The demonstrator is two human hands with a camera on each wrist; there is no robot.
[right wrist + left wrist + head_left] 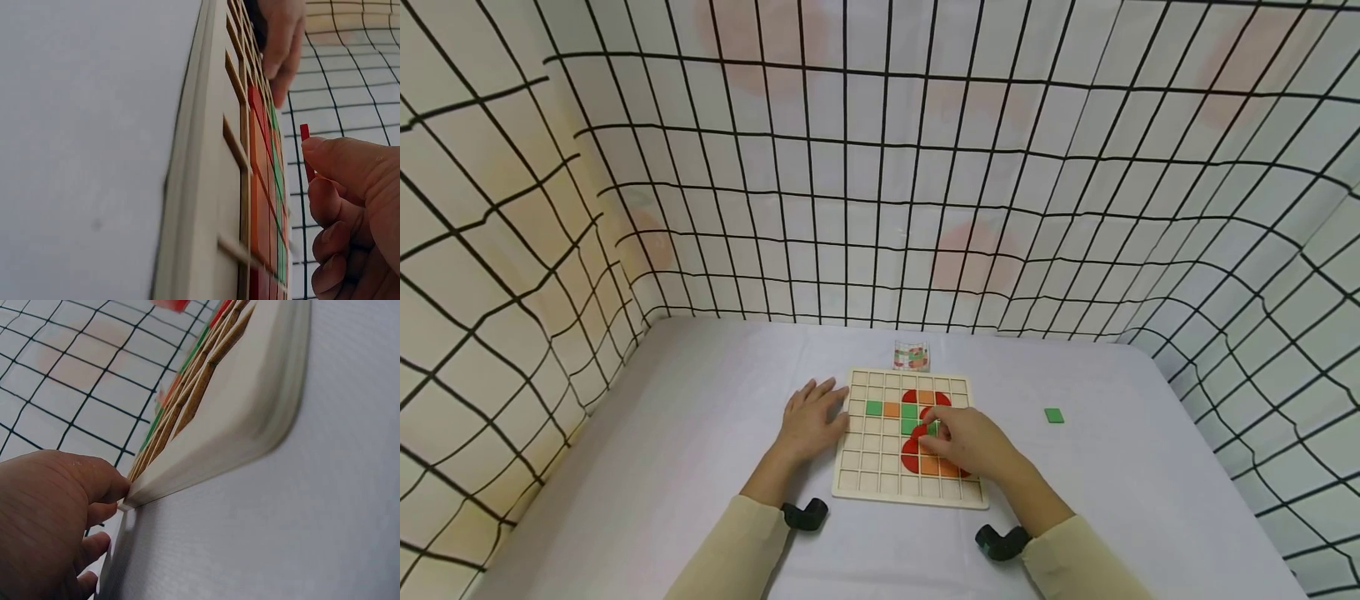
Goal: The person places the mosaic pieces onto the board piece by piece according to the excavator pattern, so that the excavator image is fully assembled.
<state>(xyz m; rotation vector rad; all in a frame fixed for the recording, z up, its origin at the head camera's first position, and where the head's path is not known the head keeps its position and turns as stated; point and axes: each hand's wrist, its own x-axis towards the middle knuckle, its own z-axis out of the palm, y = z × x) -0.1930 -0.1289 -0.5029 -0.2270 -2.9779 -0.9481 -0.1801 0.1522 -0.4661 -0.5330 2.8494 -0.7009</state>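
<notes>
A pale wooden grid board (868, 460) lies on the table with red, orange and green tiles in several of its cells. My right hand (973, 446) is over the right part of the board. Between its thumb and forefinger it pinches a thin red tile (305, 133), held above the board's surface. My left hand (808, 423) rests at the board's left edge; in the left wrist view its thumb touches the rim (187, 469), and the other fingers are loosely bent beside it. The right hand hides some cells beneath it.
A single green tile (1054, 415) lies on the table to the right. Behind the board stands a small clear holder (912, 356) with a coloured pattern. Black wire mesh (887, 200) surrounds the table's back and sides. Black wrist mounts (1002, 543) sit by both sleeves.
</notes>
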